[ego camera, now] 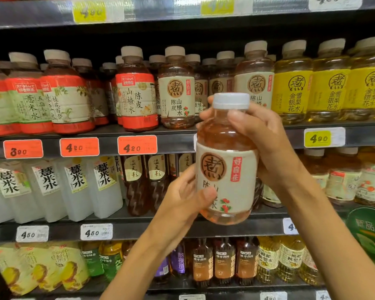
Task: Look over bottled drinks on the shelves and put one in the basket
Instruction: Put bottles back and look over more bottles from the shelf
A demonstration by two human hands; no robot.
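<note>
Head view: a supermarket drinks aisle, dark metal shelves (173, 140) stacked in tiers, each edge carrying price tags, orange ones (79, 146) at the left and a yellow one (317, 138) at the right. Red-labelled bottles (136, 92) fill the upper tier's left, yellow-labelled bottles (292, 83) its right; milky white bottles (104, 187) stand on the tier below.

In front of the shelves, held upright in the air, is an amber tea bottle (225, 161) with a beige label and pale cap. The left hand (182, 198) cups its lower side, thumb pressed on the label. The right hand (260, 144) wraps round its shoulder just below the cap.
</note>
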